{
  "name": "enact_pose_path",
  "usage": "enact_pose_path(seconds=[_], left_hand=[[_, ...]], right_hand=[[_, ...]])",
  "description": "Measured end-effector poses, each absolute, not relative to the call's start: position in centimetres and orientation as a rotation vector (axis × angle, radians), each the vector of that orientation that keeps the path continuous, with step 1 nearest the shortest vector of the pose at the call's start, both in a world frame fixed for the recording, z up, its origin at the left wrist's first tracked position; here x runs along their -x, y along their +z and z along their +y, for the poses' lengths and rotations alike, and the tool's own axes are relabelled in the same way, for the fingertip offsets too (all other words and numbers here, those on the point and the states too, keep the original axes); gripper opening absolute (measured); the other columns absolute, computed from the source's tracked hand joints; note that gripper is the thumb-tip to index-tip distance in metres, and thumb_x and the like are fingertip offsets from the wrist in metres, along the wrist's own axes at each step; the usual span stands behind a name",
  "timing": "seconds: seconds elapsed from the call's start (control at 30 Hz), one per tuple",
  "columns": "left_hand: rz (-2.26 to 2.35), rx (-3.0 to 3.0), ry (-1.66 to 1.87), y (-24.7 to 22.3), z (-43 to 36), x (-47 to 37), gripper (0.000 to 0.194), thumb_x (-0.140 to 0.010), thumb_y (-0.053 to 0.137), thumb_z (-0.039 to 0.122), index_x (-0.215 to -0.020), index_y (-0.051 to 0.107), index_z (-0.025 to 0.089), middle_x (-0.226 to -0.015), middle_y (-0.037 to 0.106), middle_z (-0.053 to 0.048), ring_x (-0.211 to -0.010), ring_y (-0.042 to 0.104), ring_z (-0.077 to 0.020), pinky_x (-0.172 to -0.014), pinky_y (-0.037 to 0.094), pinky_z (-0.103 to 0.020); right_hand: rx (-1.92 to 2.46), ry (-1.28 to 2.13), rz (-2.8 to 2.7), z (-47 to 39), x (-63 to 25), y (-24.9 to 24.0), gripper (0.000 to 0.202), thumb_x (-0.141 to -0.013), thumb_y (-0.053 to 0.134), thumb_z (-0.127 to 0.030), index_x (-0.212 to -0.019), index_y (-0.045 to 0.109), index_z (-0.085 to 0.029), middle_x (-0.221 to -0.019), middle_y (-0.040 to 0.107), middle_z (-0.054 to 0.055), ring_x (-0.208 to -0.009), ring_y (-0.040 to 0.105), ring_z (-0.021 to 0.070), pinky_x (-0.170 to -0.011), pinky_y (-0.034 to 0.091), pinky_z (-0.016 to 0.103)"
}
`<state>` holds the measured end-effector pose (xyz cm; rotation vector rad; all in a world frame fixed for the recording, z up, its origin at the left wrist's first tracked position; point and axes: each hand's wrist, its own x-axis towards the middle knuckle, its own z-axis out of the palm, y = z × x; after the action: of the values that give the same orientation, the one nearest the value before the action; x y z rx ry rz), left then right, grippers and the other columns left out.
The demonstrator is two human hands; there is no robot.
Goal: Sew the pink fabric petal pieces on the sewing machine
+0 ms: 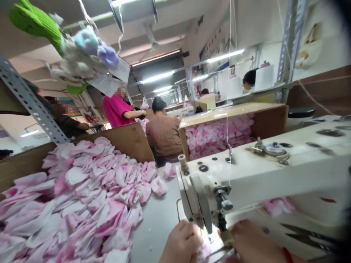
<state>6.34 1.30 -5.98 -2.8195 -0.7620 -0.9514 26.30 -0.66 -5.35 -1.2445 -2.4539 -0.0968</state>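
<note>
Pink-and-white fabric piece (203,252), soft and crumpled, lies between the two hands at the needle end of a sewing machine (263,175), lit by a bright lamp glow. The left hand (182,239) is curled, its fingers closed on the near side of the cloth. The right hand (251,237), a red band (287,254) round its wrist, sits across the needle from it, the two hands apart; metal parts hide its fingertips, so I can't tell whether they grip anything.

Smooth, cream-painted metal forms the machine's long arm above the right hand, and a thin white thread (227,120) drops to it from overhead. Beyond the right hand, under that arm, rests another folded pink piece (278,205); to its right lie dark-bladed scissors (307,237).

Left of the left hand, past a strip of smooth pale tabletop (153,215), spreads a big heap of floppy, fuzzy-looking pieces (95,197) against brown cardboard (131,142). Farther ahead of both hands, a cardboard box (233,111) on its side shows more pink cloth, packed tightly.
</note>
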Motion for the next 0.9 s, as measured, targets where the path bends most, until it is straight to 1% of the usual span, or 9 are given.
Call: enact_pose_path(seconds=[0.07, 0.17, 0.23, 0.4, 0.53, 0.6, 0.7, 0.83, 0.9], left_hand=[[-0.873, 2.842, -0.921, -5.4, 0.6, -6.4, 0.02, -0.071, 0.041, 0.005, -0.079, 0.054, 0.018, -0.075, 0.057, -0.004, -0.071, 0.053, -0.0154, -0.061, 0.045, -0.026], [-0.96, 2.866, -0.869, -4.8, 0.0, -6.7, 0.024, -0.073, 0.043, 0.004, -0.086, 0.057, 0.018, -0.08, 0.059, -0.004, -0.077, 0.054, -0.0165, -0.066, 0.047, -0.027], [-0.936, 2.894, -0.847, -4.7, 0.0, -6.8, 0.021, -0.078, 0.042, 0.007, -0.09, 0.057, 0.017, -0.084, 0.06, -0.005, -0.08, 0.054, -0.0166, -0.069, 0.047, -0.029], [-0.824, 2.922, -0.829, -4.8, 0.0, -7.1, 0.02, -0.088, 0.038, 0.019, -0.09, 0.058, 0.016, -0.083, 0.063, -0.005, -0.079, 0.055, -0.0167, -0.071, 0.046, -0.03], [-0.954, 2.924, -0.835, -4.9, 0.2, -6.8, 0.02, -0.081, 0.041, 0.009, -0.085, 0.058, 0.018, -0.081, 0.064, -0.003, -0.074, 0.054, -0.0154, -0.067, 0.046, -0.027], [-1.051, 2.954, -0.768, -4.9, 0.3, -6.6, 0.024, -0.075, 0.043, 0.004, -0.085, 0.058, 0.018, -0.08, 0.063, -0.002, -0.074, 0.054, -0.0156, -0.066, 0.045, -0.026], [-1.134, 2.966, -0.636, -5.1, 0.3, -6.7, 0.025, -0.071, 0.046, 0.003, -0.086, 0.058, 0.018, -0.083, 0.062, -0.002, -0.078, 0.053, -0.0164, -0.068, 0.044, -0.027], [-1.135, 2.881, -0.551, -5.7, 0.0, -7.6, 0.011, -0.078, 0.048, 0.013, -0.074, 0.056, 0.019, -0.071, 0.058, 0.001, -0.072, 0.05, -0.0158, -0.07, 0.041, -0.03], [-1.125, 2.827, -0.555, -5.9, -0.1, -8.1, 0.014, -0.08, 0.047, 0.015, -0.068, 0.054, 0.019, -0.063, 0.054, 0.003, -0.065, 0.048, -0.0141, -0.072, 0.04, -0.031]], right_hand=[[1.298, 0.064, -2.514, -1.4, -26.2, -4.9, 0.006, -0.066, 0.054, -0.025, -0.07, 0.059, -0.024, -0.06, 0.065, 0.0, -0.054, 0.061, 0.0206, -0.047, 0.035, 0.029], [1.19, 0.226, -2.626, -2.5, -25.4, -4.5, 0.029, -0.067, 0.05, -0.02, -0.095, 0.057, -0.02, -0.07, 0.066, 0.002, -0.063, 0.061, 0.0205, -0.052, 0.034, 0.029], [1.146, 0.293, -2.657, -3.1, -24.8, -4.7, 0.035, -0.068, 0.047, -0.017, -0.103, 0.053, -0.016, -0.072, 0.066, 0.003, -0.062, 0.06, 0.019, -0.051, 0.033, 0.028], [1.085, 0.246, -2.63, -3.3, -24.6, -5.7, 0.027, -0.077, 0.04, -0.016, -0.101, 0.053, -0.015, -0.071, 0.064, 0.003, -0.059, 0.056, 0.0167, -0.05, 0.032, 0.029], [1.225, 0.176, -2.572, -2.6, -25.5, -5.9, 0.019, -0.075, 0.043, -0.016, -0.085, 0.059, -0.019, -0.068, 0.064, 0.002, -0.058, 0.056, 0.016, -0.052, 0.032, 0.029], [1.196, 0.153, -2.586, -2.6, -25.5, -6.0, 0.025, -0.076, 0.043, -0.017, -0.096, 0.058, -0.018, -0.069, 0.065, 0.001, -0.057, 0.056, 0.0154, -0.051, 0.031, 0.029], [1.1, 0.116, -2.631, -3.0, -25.1, -6.5, 0.038, -0.08, 0.042, -0.019, -0.116, 0.047, -0.012, -0.07, 0.064, 0.002, -0.057, 0.055, 0.0149, -0.049, 0.029, 0.029], [1.07, -0.004, -2.632, -3.6, -24.5, -6.9, 0.032, -0.078, 0.045, -0.015, -0.109, 0.05, -0.011, -0.068, 0.061, 0.001, -0.053, 0.051, 0.0139, -0.047, 0.025, 0.029], [1.066, -0.025, -2.606, -3.8, -24.5, -6.9, 0.029, -0.076, 0.048, -0.014, -0.104, 0.052, -0.013, -0.068, 0.06, 0.0, -0.054, 0.05, 0.0133, -0.047, 0.024, 0.029]])
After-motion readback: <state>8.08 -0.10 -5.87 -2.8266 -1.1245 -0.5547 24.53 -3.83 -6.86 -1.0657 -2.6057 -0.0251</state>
